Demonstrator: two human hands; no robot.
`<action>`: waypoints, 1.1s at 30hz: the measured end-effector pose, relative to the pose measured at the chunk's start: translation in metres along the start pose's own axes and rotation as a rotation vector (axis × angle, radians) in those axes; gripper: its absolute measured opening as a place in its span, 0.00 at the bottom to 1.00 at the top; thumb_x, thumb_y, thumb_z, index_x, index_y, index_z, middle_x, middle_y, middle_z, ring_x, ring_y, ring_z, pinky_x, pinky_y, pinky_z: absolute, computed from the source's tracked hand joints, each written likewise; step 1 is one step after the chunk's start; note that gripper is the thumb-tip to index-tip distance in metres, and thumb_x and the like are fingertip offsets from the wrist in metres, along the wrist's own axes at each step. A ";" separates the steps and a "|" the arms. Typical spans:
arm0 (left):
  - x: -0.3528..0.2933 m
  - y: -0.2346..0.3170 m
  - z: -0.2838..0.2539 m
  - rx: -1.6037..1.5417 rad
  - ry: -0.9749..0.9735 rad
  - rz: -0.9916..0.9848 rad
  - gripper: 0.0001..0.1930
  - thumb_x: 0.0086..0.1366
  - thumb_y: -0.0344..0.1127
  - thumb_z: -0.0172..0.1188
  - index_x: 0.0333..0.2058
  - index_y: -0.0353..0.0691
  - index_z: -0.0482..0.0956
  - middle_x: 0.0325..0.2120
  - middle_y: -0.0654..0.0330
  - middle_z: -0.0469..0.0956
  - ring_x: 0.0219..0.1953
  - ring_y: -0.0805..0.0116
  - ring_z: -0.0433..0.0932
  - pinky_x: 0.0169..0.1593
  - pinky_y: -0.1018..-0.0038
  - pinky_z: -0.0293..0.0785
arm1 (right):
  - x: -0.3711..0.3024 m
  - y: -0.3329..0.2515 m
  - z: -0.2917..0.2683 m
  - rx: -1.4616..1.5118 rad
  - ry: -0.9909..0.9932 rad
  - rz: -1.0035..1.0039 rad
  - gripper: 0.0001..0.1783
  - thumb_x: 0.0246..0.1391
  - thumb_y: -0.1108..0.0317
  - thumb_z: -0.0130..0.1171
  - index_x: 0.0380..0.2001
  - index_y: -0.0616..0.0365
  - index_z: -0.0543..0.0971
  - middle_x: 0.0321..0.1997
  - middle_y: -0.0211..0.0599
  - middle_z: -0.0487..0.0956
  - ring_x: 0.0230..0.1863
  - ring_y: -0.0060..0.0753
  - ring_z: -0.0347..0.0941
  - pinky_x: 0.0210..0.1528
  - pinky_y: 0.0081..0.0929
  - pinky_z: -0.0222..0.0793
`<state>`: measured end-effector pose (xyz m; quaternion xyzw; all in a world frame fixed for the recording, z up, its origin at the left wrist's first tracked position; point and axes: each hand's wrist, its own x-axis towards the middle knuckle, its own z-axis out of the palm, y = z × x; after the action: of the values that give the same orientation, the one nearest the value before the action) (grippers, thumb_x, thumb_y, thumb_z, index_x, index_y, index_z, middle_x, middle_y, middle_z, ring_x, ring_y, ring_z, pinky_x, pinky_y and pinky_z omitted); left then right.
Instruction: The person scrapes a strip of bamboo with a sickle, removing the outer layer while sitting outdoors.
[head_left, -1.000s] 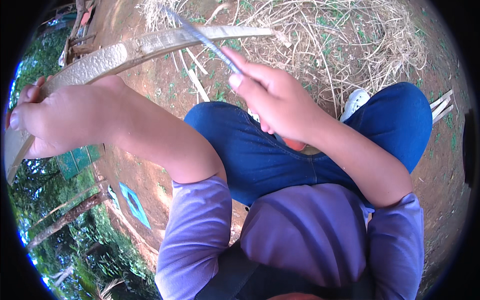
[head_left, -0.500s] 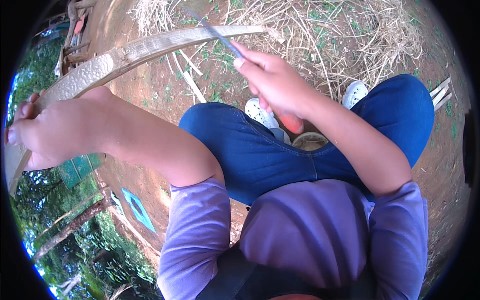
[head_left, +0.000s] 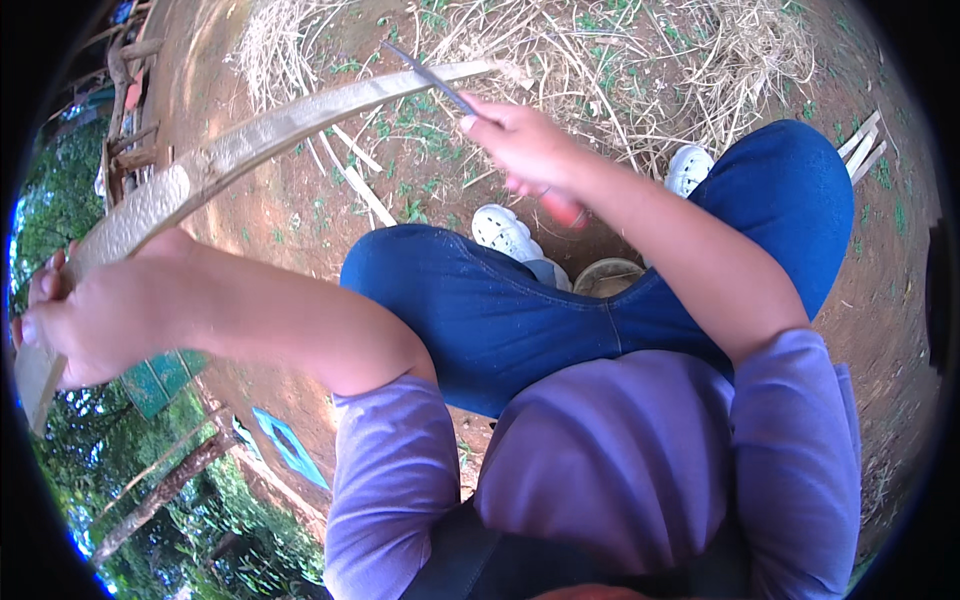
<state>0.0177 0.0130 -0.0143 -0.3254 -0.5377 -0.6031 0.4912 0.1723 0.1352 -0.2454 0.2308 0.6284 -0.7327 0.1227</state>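
Observation:
A long pale split-bamboo strip (head_left: 270,138) slants from the left edge up to the far middle, with a node ridge partway along it. My left hand (head_left: 115,315) is wrapped round its near left portion, fingers curled over the edge. My right hand (head_left: 525,145) is closed round the red handle (head_left: 565,210) of a knife (head_left: 425,74). The narrow dark blade points up and left, crossing the strip near its far end. Whether blade and strip touch, I cannot tell.
Pale shavings (head_left: 740,60) lie heaped on brown earth beyond my feet. A round container (head_left: 608,276) stands between my legs, partly hidden. More split pieces (head_left: 862,145) lie at the right. A wooden rail fence (head_left: 120,100) and a blue item (head_left: 290,447) are at the left.
The near left end of the strip has dropped lower in view, along with my left hand. My right hand and the knife have shifted slightly left and down. Both grips remain closed.

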 end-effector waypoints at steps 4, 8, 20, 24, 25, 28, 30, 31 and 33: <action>0.004 -0.012 -0.012 0.001 -0.011 -0.015 0.04 0.72 0.30 0.43 0.43 0.38 0.63 0.30 0.59 0.67 0.32 0.66 0.68 0.40 0.66 0.70 | -0.005 0.006 -0.004 -0.077 -0.066 -0.019 0.32 0.73 0.53 0.43 0.76 0.42 0.55 0.23 0.26 0.72 0.19 0.21 0.72 0.23 0.22 0.76; 0.011 -0.020 -0.015 -0.070 0.026 -0.036 0.16 0.62 0.30 0.58 0.47 0.38 0.67 0.33 0.55 0.71 0.34 0.64 0.73 0.40 0.62 0.74 | 0.015 0.034 -0.007 -0.088 0.039 0.117 0.32 0.73 0.55 0.44 0.76 0.41 0.55 0.22 0.24 0.69 0.18 0.18 0.69 0.20 0.20 0.74; 0.010 -0.019 -0.009 -0.202 -0.157 -0.001 0.10 0.61 0.28 0.56 0.41 0.37 0.69 0.30 0.55 0.72 0.31 0.64 0.72 0.37 0.66 0.73 | -0.007 0.002 0.001 0.127 0.013 0.016 0.34 0.72 0.55 0.45 0.76 0.49 0.54 0.21 0.26 0.70 0.19 0.21 0.70 0.23 0.23 0.73; 0.012 -0.030 -0.017 -0.144 -0.089 0.018 0.09 0.70 0.33 0.51 0.43 0.36 0.64 0.29 0.55 0.70 0.31 0.65 0.70 0.38 0.70 0.72 | -0.062 -0.065 0.026 0.113 -0.155 -0.414 0.29 0.70 0.56 0.50 0.71 0.53 0.66 0.20 0.35 0.72 0.17 0.23 0.66 0.24 0.27 0.65; 0.006 -0.026 -0.013 -0.076 -0.046 -0.002 0.11 0.74 0.36 0.49 0.45 0.35 0.61 0.29 0.55 0.70 0.32 0.65 0.69 0.39 0.70 0.71 | -0.070 -0.070 0.035 0.084 -0.134 -0.599 0.28 0.69 0.59 0.52 0.69 0.54 0.69 0.19 0.43 0.72 0.17 0.28 0.64 0.25 0.30 0.62; -0.002 -0.008 0.000 -0.061 -0.002 0.019 0.13 0.72 0.35 0.53 0.45 0.32 0.62 0.30 0.55 0.70 0.33 0.64 0.70 0.39 0.70 0.71 | -0.075 -0.067 0.039 -0.003 -0.155 -0.643 0.31 0.74 0.56 0.45 0.74 0.57 0.61 0.20 0.24 0.68 0.21 0.14 0.67 0.31 0.19 0.69; -0.005 0.001 0.001 -0.036 -0.005 0.041 0.12 0.72 0.34 0.52 0.45 0.32 0.63 0.30 0.55 0.70 0.32 0.65 0.70 0.39 0.69 0.72 | -0.053 -0.053 0.030 0.070 -0.139 -0.329 0.32 0.74 0.57 0.44 0.74 0.58 0.58 0.22 0.23 0.68 0.19 0.15 0.68 0.28 0.17 0.71; -0.006 0.002 0.001 -0.035 0.003 0.046 0.11 0.72 0.34 0.52 0.44 0.32 0.63 0.29 0.56 0.70 0.32 0.65 0.70 0.39 0.69 0.72 | -0.041 -0.049 0.024 0.108 -0.111 -0.077 0.32 0.74 0.57 0.44 0.75 0.56 0.57 0.22 0.23 0.68 0.18 0.15 0.68 0.26 0.16 0.71; -0.004 0.003 0.001 -0.071 0.004 0.055 0.08 0.69 0.32 0.52 0.40 0.35 0.65 0.28 0.57 0.69 0.31 0.66 0.70 0.37 0.69 0.71 | -0.048 -0.040 0.019 0.206 -0.093 -0.155 0.32 0.74 0.56 0.45 0.76 0.50 0.57 0.22 0.22 0.67 0.17 0.12 0.65 0.21 0.17 0.67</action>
<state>0.0218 0.0156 -0.0165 -0.3560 -0.5060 -0.6088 0.4966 0.1914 0.1182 -0.1849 0.1588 0.5593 -0.8105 0.0706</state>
